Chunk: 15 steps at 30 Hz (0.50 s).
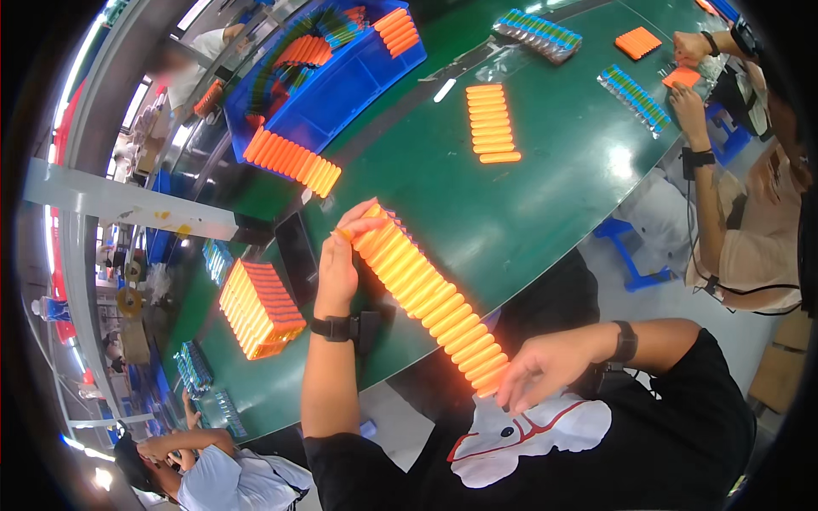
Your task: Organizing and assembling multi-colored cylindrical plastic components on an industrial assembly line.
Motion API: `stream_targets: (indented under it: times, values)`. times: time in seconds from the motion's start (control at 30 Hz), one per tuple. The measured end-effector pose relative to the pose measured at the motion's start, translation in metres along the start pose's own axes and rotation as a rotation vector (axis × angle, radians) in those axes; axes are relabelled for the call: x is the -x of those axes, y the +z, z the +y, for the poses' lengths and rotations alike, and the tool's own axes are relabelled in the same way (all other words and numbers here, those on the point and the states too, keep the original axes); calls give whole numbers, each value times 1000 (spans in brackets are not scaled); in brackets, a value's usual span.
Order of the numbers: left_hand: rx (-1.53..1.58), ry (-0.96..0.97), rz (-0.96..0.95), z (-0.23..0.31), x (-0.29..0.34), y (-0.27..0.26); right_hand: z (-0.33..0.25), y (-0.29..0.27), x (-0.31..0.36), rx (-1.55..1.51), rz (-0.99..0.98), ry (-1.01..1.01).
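A long row of bright orange tubes [430, 298], lying side by side, stretches slantwise between my hands over the near edge of the green table. My left hand [342, 260] grips its far end, fingers bent over the top. At the near end, in front of my black shirt, my right hand [550, 366] pinches the last tubes with thumb and fingers. What the tubes are made for cannot be told. A shorter orange row [492, 123] lies flat on the table beyond. Left of my left wrist sits a stacked block of orange tubes [260, 308].
A blue bin [341, 102] with orange and green-blue rows stands at far left; another orange row [292, 162] leans at its near side. Blue-green bundles [538, 36] lie on the green table [571, 128]. A co-worker's hands [687, 102] work at right. Another person sits at lower left.
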<state>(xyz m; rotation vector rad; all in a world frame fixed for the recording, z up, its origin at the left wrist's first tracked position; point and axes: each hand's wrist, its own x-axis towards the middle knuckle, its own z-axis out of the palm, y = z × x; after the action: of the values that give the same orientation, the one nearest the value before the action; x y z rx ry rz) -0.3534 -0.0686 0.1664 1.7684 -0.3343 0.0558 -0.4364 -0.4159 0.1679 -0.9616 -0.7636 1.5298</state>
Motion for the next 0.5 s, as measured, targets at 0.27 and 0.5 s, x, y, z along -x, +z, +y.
stream_targets:
  times: [0.27,0.5]
  values:
    - [25,-88,38,12,-2,5,-2,0,-1,-38,0,44]
    - [88,-64,27,5,-5,-2,-3,-2,-4,23,-21,21]
